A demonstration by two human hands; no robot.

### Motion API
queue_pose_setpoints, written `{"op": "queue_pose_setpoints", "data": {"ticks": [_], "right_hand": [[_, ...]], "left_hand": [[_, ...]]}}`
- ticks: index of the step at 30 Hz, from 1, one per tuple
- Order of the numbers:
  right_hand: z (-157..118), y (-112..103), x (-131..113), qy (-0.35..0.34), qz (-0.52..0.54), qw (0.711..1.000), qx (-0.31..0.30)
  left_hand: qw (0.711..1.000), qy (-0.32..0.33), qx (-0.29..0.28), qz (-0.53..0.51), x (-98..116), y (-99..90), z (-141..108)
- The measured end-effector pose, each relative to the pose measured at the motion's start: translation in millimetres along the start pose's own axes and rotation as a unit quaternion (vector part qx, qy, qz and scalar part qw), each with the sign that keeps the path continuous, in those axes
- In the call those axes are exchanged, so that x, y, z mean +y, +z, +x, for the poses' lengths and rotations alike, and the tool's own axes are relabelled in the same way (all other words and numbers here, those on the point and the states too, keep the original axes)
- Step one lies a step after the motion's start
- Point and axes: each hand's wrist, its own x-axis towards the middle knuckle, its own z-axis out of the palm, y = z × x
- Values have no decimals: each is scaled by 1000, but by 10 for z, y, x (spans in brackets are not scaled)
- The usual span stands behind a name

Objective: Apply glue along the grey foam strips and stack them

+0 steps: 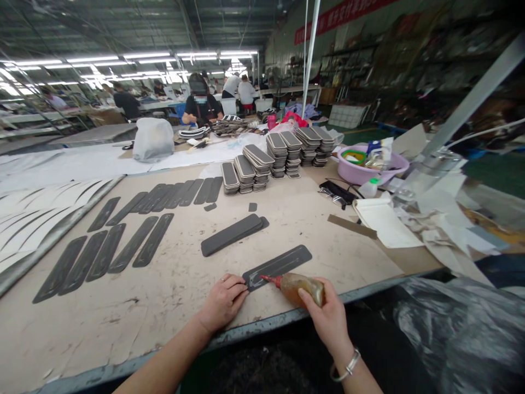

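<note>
worktable (164, 306), left hand (223, 302) at strip (285, 262), right hand (328, 314) holding bottle (299, 289)

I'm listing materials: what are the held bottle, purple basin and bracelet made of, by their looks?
Bottle: probably plastic, cloudy and amber-brown; it looks translucent.
Basin: likely plastic, smooth, evenly lilac, with a rounded rim.
Bracelet: apparently polished metal; its silvery surface catches light.

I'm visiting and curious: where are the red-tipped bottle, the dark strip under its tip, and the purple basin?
Red-tipped bottle (295, 287), head view: its body.
Dark strip (282, 265), head view: middle of top face.
Purple basin (353, 174), head view: its outer wall.
</note>
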Motion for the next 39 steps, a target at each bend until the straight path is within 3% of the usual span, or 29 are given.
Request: {"op": "queue_pose_setpoints", "data": {"ticks": [7, 9, 11, 14, 16, 21, 25, 31, 37, 39], "right_hand": [[160, -336, 176, 34, -93, 978, 185], [151, -386, 182, 65, -62, 981, 171], [119, -379, 158, 89, -12, 990, 109], [83, -326, 102, 73, -4, 996, 53], [91, -318, 87, 61, -35, 995, 69], [176, -445, 141, 46, -105, 975, 188], [235, -494, 165, 85, -98, 963, 237], [352, -394, 211, 126, -56, 960, 245], [251, -297, 251, 139, 16, 979, 147], [219, -283, 293, 145, 35, 978, 144]], "left_hand": [[1000, 2, -1, -6, -7, 10, -2], [1000, 4, 0, -7, -3, 7, 4], [1000, 5, 3, -8, 0, 1, 12], [1000, 5, 4, -10, 6, -4, 22], [1000, 3, 4, -12, 10, -6, 27], [1000, 3, 4, -18, 15, -3, 35], [1000, 2, -2, -12, 5, 3, 34], [1000, 14, 6, -10, -2, 16, 23], [1000, 23, 9, -6, -14, 38, 19], [1000, 23, 8, -5, -16, 39, 24]]}}
